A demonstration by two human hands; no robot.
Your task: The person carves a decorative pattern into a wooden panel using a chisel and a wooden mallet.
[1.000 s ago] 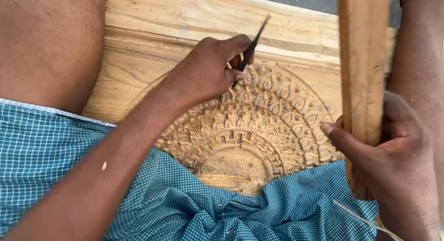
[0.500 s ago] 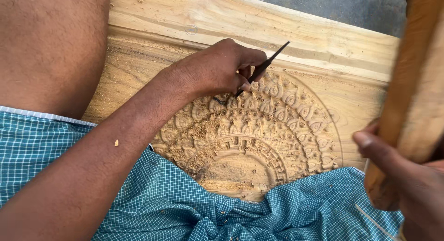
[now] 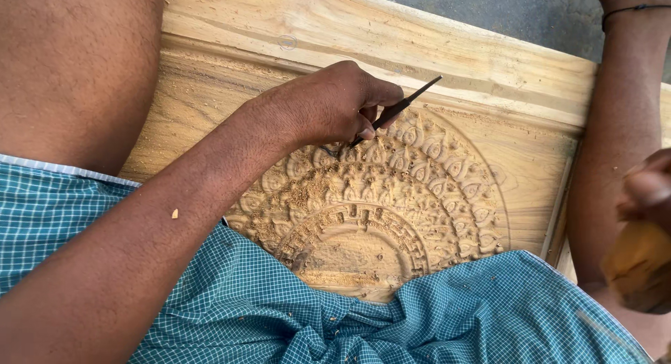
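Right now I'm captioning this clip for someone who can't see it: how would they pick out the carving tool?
Start at the wooden panel across the lap, with its round carved medallion. At the medallion's upper edge sits the left hand; the chisel slants out of its fingers. It is the only thin dark rod there, unlike the blurred pale wooden block in the right hand.
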